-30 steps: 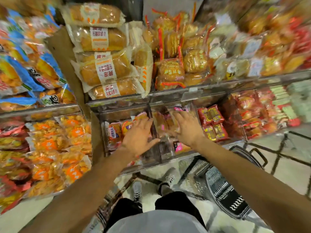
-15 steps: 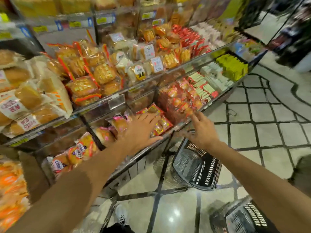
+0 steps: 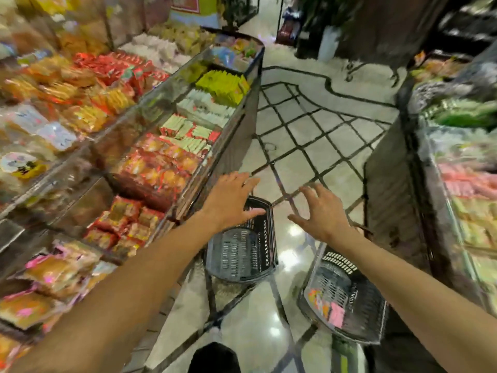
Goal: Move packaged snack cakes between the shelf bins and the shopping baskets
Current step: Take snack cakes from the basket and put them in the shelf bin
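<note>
Two dark shopping baskets stand on the floor in the aisle. The far basket (image 3: 242, 254) looks empty; the near basket (image 3: 347, 297) holds a few colourful snack packs (image 3: 326, 308). My left hand (image 3: 231, 200) hovers above the far basket with fingers spread and holds nothing. My right hand (image 3: 322, 211) floats over the floor between the baskets, fingers loosely spread and empty. Shelf bins on the left hold packaged snack cakes: red packs (image 3: 126, 224) and pink-labelled cakes (image 3: 51, 278) in the lowest row.
The glass-fronted shelf (image 3: 209, 146) runs along the left with several bins of red, green and yellow packs. Another display stand (image 3: 441, 200) with snacks lines the right. Tiled floor (image 3: 304, 146) stretches ahead between them. My shoe shows at the bottom.
My view has swung right, from the shelf to the aisle. Both hands left the bins and now hang over the baskets and floor, still empty.
</note>
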